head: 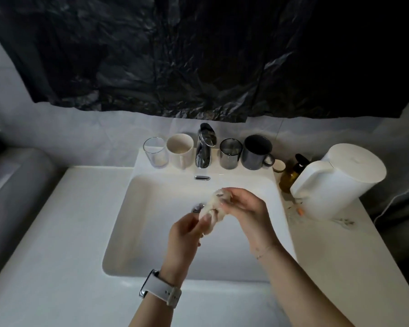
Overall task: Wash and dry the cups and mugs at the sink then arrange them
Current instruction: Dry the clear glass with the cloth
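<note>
At 6 o'clock, nearest the camera, two bare forearms reach in over the white counter [57,232]; the left wrist wears a white-strapped watch [162,287] and the right wrist a thin bracelet [262,252]. Just beyond, over the middle of the white sink [132,232], both hands meet on a crumpled whitish cloth [213,208]. The left hand [187,234] has its grip closed on the cloth's lower end, fingers curled round it. The right hand [243,208] has its grip closed on the upper end, fingertips pinching it. Under the cloth a bit of the metal drain [197,207] shows.

Farther on, toward 12 o'clock, the cups and mugs stand upright in a row on the sink's back ledge, either side of the chrome faucet [204,147]. Toward 11 o'clock of the faucet are a clear glass [155,152] and, just beside it, a cream mug [180,151]. Toward 1 o'clock are a smoky grey glass [230,153] and a dark mug [256,152] with its handle turned right.

At 2 o'clock on the counter stand a white kettle [338,180], an amber pump bottle [291,175] touching its left side, and a small pale round thing [279,165] behind the bottle. Black plastic sheeting [198,55] hangs across the wall at the far end.
</note>
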Tool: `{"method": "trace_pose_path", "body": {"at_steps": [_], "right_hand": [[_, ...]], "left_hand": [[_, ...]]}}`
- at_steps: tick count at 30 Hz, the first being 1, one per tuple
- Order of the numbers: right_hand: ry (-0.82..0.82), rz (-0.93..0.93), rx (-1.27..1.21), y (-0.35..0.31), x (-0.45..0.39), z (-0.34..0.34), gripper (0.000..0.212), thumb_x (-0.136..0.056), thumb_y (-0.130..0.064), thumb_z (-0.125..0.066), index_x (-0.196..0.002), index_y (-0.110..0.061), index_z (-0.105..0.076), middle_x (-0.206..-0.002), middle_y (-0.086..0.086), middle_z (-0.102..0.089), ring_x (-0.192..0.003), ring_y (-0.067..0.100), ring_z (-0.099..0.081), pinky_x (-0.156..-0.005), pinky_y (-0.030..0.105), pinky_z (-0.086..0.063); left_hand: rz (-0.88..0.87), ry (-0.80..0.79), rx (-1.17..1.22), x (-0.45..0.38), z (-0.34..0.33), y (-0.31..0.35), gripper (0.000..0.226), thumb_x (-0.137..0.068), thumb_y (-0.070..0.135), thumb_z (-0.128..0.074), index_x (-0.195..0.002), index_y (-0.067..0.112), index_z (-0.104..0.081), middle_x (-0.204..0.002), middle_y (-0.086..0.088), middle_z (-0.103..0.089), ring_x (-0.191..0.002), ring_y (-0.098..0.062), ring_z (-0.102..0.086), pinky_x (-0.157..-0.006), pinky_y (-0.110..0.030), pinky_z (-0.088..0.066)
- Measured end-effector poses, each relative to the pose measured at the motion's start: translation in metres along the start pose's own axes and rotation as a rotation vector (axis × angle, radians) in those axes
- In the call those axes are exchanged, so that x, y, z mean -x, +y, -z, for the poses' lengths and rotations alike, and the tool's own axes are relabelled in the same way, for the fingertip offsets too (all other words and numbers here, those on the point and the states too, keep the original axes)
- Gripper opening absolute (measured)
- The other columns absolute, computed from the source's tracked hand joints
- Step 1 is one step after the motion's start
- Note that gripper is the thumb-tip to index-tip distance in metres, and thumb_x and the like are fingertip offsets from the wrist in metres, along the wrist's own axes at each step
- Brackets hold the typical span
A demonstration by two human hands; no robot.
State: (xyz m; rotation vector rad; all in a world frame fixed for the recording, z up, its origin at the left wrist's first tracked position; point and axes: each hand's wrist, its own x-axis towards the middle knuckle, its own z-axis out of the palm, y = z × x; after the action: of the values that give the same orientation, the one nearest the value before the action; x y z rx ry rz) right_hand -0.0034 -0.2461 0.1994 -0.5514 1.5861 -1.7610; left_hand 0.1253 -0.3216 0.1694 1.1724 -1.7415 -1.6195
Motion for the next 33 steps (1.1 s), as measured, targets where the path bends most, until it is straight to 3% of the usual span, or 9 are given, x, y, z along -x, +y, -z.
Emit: {"method": "trace_pose_path", "body": {"at_steps": [6,9,12,16,20,26,29,31,33], "right_hand": [[-0.076,0.14,0.514,-0.002,-0.001,0.02,0.015,-0.082,-0.014,-0.074,-0.073,-0.006,-0.065,-0.066,0.003,-0.064,-0.058,0.003,-0.051,-0.059,0.014,-0.041],[-0.111,0.218,0.665,-0.009,-0.005,0.028,0.018,-0.089,-0.019,-0.066,-0.075,-0.009,-0.06,-0.07,-0.002,-0.061,-0.064,0.004,-0.051,-0.064,0.017,-0.042],[-0.118,0.207,0.545,-0.027,-0.01,0.028,0.02,-0.095,-0.018,-0.057,-0.085,-0.001,-0.058,-0.072,-0.004,-0.059,-0.066,0.003,-0.053,-0.068,0.016,-0.042],[-0.128,0.199,0.413,-0.046,-0.017,0.016,0.022,-0.098,-0.016,-0.05,-0.095,0.005,-0.056,-0.072,0.005,-0.05,-0.068,0.012,-0.044,-0.059,0.015,-0.035],[-0.108,0.276,0.478,-0.061,-0.027,0.002,0.018,-0.099,-0.017,-0.049,-0.097,-0.002,-0.057,-0.071,0.01,-0.05,-0.061,0.016,-0.045,-0.044,0.016,-0.04],[-0.157,0.25,0.526,-0.079,-0.04,-0.008,0.017,-0.097,-0.017,-0.053,-0.098,-0.003,-0.064,-0.065,0.001,-0.051,-0.057,0.013,-0.043,-0.047,0.016,-0.034],[-0.184,0.094,0.544,-0.089,-0.046,-0.002,0.024,-0.097,-0.021,-0.055,-0.094,0.002,-0.064,-0.059,0.004,-0.045,-0.046,0.012,-0.04,-0.034,0.018,-0.028],[-0.263,-0.005,0.498,-0.091,-0.048,0.003,0.026,-0.096,-0.021,-0.057,-0.081,0.0,-0.062,-0.058,0.006,-0.044,-0.044,0.012,-0.04,-0.034,0.019,-0.026],[-0.287,-0.076,0.441,-0.089,-0.049,0.006,0.025,-0.097,-0.02,-0.055,-0.077,-0.004,-0.058,-0.06,0.008,-0.045,-0.047,0.014,-0.041,-0.039,0.023,-0.032]], "left_hand": [[-0.016,0.026,0.01,-0.002,0.039,0.013,0.018,-0.077,0.014,-0.081,-0.07,0.004,-0.068,-0.057,0.002,-0.058,-0.051,-0.005,-0.044,-0.05,-0.017,-0.035],[-0.047,-0.038,-0.098,-0.011,0.053,0.017,0.018,-0.077,0.022,-0.083,-0.073,0.011,-0.069,-0.068,0.007,-0.066,-0.063,-0.006,-0.054,-0.059,-0.016,-0.038],[-0.075,-0.171,-0.135,-0.017,0.061,0.024,0.017,-0.083,0.021,-0.077,-0.082,0.007,-0.068,-0.092,0.014,-0.075,-0.086,0.0,-0.066,-0.075,-0.012,-0.044],[-0.086,-0.276,-0.237,-0.018,0.056,0.035,0.022,-0.091,0.023,-0.069,-0.083,0.012,-0.052,-0.053,0.007,-0.06,-0.049,-0.008,-0.049,-0.054,-0.024,-0.041],[-0.205,-0.153,-0.477,-0.019,0.046,0.034,0.014,-0.093,0.04,-0.063,-0.094,0.032,-0.052,-0.053,0.008,-0.06,-0.044,-0.005,-0.049,-0.048,-0.02,-0.043],[-0.248,-0.303,-0.365,-0.013,0.05,0.016,0.068,-0.058,0.054,-0.086,-0.115,0.04,-0.05,-0.095,0.015,-0.065,-0.068,0.001,-0.061,-0.059,-0.012,-0.044],[-0.31,-0.159,-0.583,-0.017,0.058,0.006,0.04,-0.069,0.056,-0.075,-0.104,0.045,-0.056,-0.082,0.017,-0.067,-0.067,-0.004,-0.063,-0.06,-0.021,-0.049],[-0.426,0.039,-0.727,-0.02,0.065,-0.002,0.024,-0.078,0.051,-0.057,-0.088,0.031,-0.065,-0.077,0.006,-0.065,-0.066,-0.023,-0.065,-0.055,-0.033,-0.048],[-0.536,0.187,-0.807,-0.026,0.069,-0.008,0.021,-0.081,0.036,-0.059,-0.077,0.016,-0.063,-0.073,0.001,-0.056,-0.062,-0.032,-0.06,-0.05,-0.031,-0.041]]}}
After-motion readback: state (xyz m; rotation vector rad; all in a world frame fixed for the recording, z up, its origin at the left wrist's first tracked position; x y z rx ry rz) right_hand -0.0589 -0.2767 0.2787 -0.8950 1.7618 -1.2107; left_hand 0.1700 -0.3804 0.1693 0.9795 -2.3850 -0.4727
